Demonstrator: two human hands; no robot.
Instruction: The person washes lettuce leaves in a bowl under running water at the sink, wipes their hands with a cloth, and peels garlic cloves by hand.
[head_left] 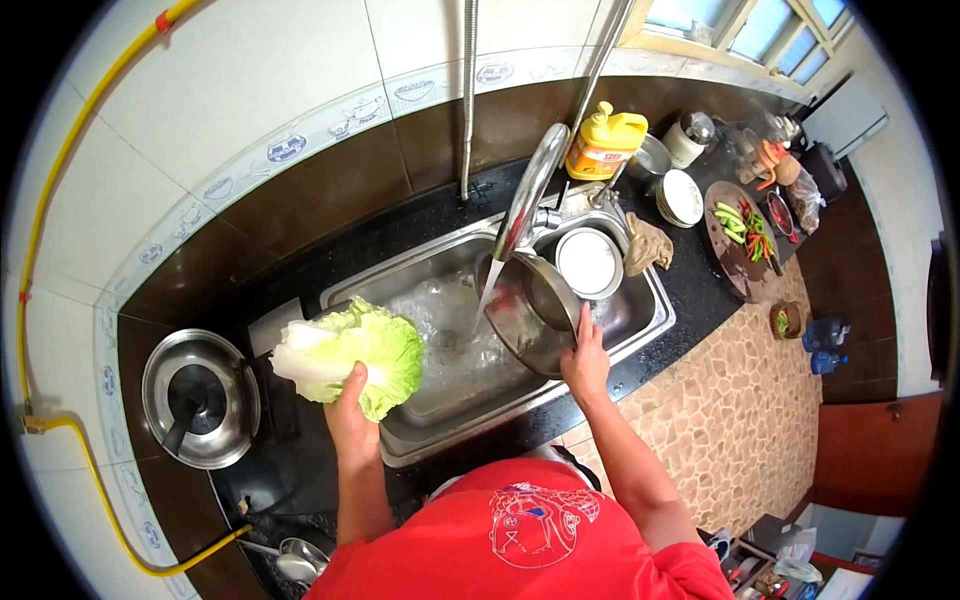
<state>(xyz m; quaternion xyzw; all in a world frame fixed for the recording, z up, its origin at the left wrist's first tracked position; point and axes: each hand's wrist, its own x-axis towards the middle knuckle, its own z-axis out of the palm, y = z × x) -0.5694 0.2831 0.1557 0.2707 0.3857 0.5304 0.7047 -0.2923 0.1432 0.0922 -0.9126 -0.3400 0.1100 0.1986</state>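
Observation:
A pale green napa cabbage is in my left hand, held over the left side of the sink with its white base to the left. My right hand grips the rim of a metal basin, which is tilted over the sink's divider. Water runs from the curved faucet down beside the basin's left edge. Wet, splashing water covers the bottom of the large sink bowl. My right thumb and some fingers are partly hidden behind the rim.
White bowls sit in the small sink bowl, beside a brown cloth. Behind stands a yellow jug. A round cutting board on the right carries cut vegetables and a knife. A metal wok rests at left.

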